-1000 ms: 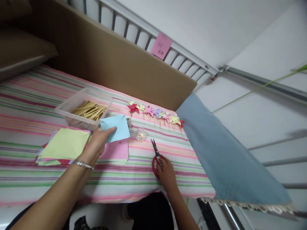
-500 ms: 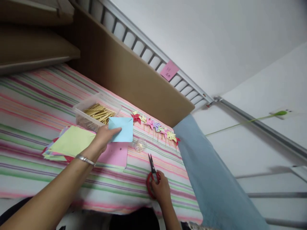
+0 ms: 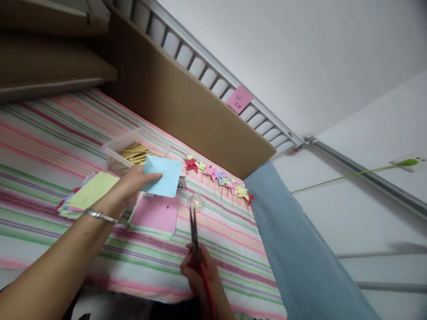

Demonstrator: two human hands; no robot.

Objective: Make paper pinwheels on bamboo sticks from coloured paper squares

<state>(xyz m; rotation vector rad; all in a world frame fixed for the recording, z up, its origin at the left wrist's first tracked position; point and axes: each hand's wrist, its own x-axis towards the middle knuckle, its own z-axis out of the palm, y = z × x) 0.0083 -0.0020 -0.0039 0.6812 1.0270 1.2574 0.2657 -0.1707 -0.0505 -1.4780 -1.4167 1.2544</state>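
Observation:
Between the thumb and fingers of my left hand [image 3: 135,181] is a square of light blue paper [image 3: 163,173], with short cuts at its corners. My right hand [image 3: 202,266] grips red-handled scissors [image 3: 194,235], whose dark blades point away from me, nearly closed. Just beyond the blade tips stands a small clear round dish [image 3: 196,202] with tiny pale bits in it. Pink paper [image 3: 155,214] lies on the table below the blue square. A stack of coloured paper squares [image 3: 88,193], pale yellow on top, sits partly behind my left forearm.
A clear plastic box [image 3: 111,155] of thin wooden sticks [image 3: 135,153] stands behind my left hand. Several small paper pinwheels [image 3: 220,177] on sticks lie in a row before the cardboard panel [image 3: 187,111]. Striped cloth [image 3: 240,253] covers the table; blue fabric [image 3: 293,240] hangs at right.
My right hand has lifted the scissors and swung them left, turning them on edge. My left hand has shifted slightly left with the blue paper, now tilted.

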